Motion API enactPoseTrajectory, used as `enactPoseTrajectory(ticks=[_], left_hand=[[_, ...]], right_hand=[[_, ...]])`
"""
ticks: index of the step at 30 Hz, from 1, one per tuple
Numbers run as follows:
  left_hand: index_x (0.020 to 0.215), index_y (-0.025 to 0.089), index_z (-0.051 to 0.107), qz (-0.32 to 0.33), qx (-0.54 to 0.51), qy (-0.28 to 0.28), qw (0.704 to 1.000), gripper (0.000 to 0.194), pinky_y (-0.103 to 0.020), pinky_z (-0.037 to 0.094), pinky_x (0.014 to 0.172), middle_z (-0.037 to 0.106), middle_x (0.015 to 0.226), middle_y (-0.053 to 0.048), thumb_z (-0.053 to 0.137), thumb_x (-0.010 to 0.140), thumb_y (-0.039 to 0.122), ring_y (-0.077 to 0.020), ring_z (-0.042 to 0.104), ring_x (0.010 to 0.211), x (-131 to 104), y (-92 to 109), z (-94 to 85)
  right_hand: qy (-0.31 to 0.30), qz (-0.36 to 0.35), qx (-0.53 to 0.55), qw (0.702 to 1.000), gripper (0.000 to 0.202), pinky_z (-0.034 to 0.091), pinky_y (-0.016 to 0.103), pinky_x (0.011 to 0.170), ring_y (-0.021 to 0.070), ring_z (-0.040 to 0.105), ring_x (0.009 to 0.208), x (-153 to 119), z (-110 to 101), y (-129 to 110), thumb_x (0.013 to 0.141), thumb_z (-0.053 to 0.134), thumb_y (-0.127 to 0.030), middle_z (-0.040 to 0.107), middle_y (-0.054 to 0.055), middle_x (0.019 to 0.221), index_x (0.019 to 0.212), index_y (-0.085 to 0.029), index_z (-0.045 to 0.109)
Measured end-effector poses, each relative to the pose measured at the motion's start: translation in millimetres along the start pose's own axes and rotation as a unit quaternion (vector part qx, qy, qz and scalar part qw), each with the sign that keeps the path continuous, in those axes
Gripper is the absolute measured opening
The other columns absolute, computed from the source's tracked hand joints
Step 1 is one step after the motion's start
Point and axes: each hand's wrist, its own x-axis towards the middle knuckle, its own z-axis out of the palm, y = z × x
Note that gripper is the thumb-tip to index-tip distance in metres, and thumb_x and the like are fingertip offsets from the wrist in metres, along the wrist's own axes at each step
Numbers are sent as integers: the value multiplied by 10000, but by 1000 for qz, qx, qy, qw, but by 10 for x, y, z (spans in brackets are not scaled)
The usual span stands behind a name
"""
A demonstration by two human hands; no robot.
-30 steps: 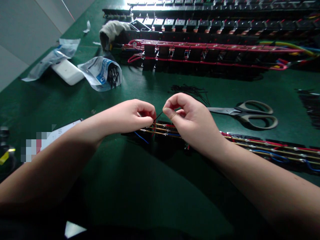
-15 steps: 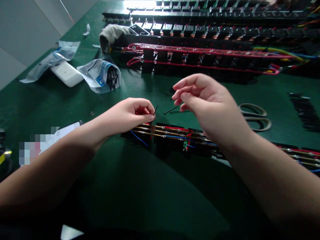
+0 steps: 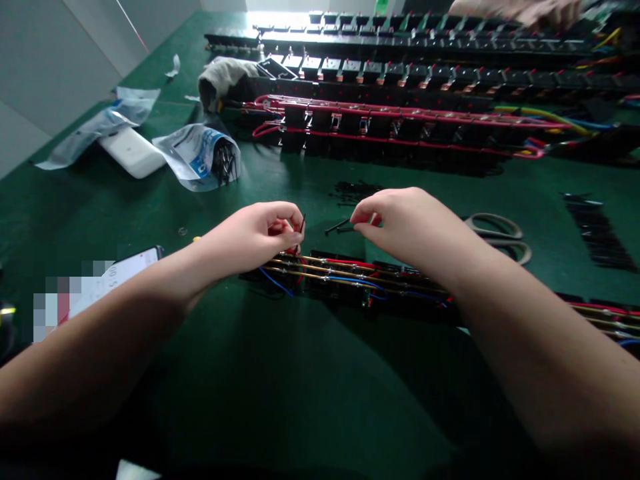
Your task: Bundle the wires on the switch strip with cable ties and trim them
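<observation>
My left hand [image 3: 267, 230] pinches a thin black cable tie [image 3: 303, 223] that stands up between thumb and forefinger. It is at the left end of a long black strip assembly [image 3: 345, 272] with brass rods and red and blue wires. My right hand [image 3: 395, 217] is above the strip, thumb and forefinger curled in a pinch at the ends of loose black cable ties [image 3: 336, 227] lying on the table. The fingertips cover the ends of those ties. Behind the right hand lies a pile of black ties [image 3: 355, 190]. Scissors handles [image 3: 495, 227] show beside the right wrist.
On the left are a plastic bag of black ties [image 3: 200, 157], a white box [image 3: 133, 152], another clear bag [image 3: 103, 130] and a phone [image 3: 115, 277]. Wired black assemblies [image 3: 400, 127] line the back. More ties [image 3: 600, 230] lie right. Another person's hand [image 3: 555, 12] shows at the far edge.
My right hand has come down to the loose ties on the table, its fingers drawing together. My left hand stays at the strip's left end, still pinching its tie.
</observation>
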Motion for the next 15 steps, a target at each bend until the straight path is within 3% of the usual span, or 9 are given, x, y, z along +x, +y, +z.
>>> enactPoseTrajectory(ticks=[6, 15], left_hand=[[838, 178, 624, 22, 44, 21, 999, 154, -234, 400, 608, 592, 715, 20, 622, 794, 325, -115, 534, 658, 5, 29, 1], [835, 187, 651, -33, 87, -4, 996, 218, -242, 407, 596, 661, 778, -3, 602, 779, 391, -141, 579, 683, 44, 26, -21]], right_hand=[[-37, -17, -76, 996, 220, 458, 347, 720, 267, 668, 967, -2, 55, -133, 872, 607, -243, 749, 90, 1035, 1010, -207, 775], [-31, -44, -60, 997, 136, 366, 318, 630, 228, 635, 845, 5, 162, -125, 873, 598, -207, 724, 84, 938, 908, -195, 729]])
